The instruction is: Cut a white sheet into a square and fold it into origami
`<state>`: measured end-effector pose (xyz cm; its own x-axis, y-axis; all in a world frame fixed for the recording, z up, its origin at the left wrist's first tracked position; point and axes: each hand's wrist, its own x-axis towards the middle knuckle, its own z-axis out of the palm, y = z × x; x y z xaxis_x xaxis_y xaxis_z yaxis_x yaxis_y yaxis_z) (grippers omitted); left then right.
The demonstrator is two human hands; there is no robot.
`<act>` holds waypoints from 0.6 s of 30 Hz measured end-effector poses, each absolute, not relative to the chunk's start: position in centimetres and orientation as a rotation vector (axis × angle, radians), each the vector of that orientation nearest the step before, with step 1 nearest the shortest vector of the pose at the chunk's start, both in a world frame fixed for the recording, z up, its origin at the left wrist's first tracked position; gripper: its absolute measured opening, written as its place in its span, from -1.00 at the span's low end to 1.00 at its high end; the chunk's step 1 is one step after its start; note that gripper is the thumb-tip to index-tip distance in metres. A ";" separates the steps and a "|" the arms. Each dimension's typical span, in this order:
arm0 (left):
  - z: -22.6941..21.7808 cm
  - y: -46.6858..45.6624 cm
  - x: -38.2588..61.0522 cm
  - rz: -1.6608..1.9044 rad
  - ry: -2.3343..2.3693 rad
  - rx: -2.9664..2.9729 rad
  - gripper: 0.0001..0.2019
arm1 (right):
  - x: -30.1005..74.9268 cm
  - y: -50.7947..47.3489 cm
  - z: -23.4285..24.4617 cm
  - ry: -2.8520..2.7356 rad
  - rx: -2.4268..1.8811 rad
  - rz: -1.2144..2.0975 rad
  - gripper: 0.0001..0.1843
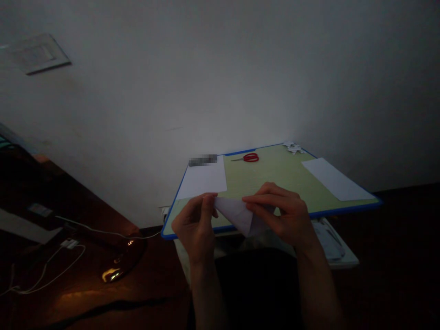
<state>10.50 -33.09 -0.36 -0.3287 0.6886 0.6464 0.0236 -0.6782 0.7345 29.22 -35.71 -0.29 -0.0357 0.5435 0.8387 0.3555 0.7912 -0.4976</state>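
A folded sheet of white paper (237, 214) hangs between my two hands, over the near edge of the desk. It narrows to a point at the bottom, and a crease shows near its middle. My left hand (197, 224) pinches its left corner between thumb and fingers. Thumb and fingers of my right hand (283, 211) are closed on its upper right part and cover some of it. Beyond the hands, red-handled scissors (250, 157) lie on the green desktop (271, 174).
Flat white paper (202, 178) lies at the desk's left, with a blurred-out object (202, 160) behind it. Another white sheet (337, 178) is at the right, and small paper cutouts (293, 147) sit in the back corner. An open drawer (335, 245) juts out below. A white cable (113, 233) runs at left.
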 end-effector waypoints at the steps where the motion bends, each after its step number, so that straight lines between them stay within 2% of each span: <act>1: -0.3 -33.1 10.6 2.061 0.937 1.495 -0.93 | 29.2 -35.7 -0.3 -1.650 -0.728 0.164 -0.80; 7: 0.0 -32.9 11.2 2.036 0.953 1.498 -0.84 | 28.9 -35.7 0.0 -1.612 -0.735 0.141 -0.78; 13: -0.3 -32.6 12.0 1.783 0.760 1.411 -0.79 | 28.7 -36.0 0.1 -1.515 -0.774 0.133 -0.74; 18: -0.5 -32.6 11.9 1.866 0.816 1.415 -0.74 | 28.8 -35.9 0.1 -1.511 -0.758 0.148 -0.75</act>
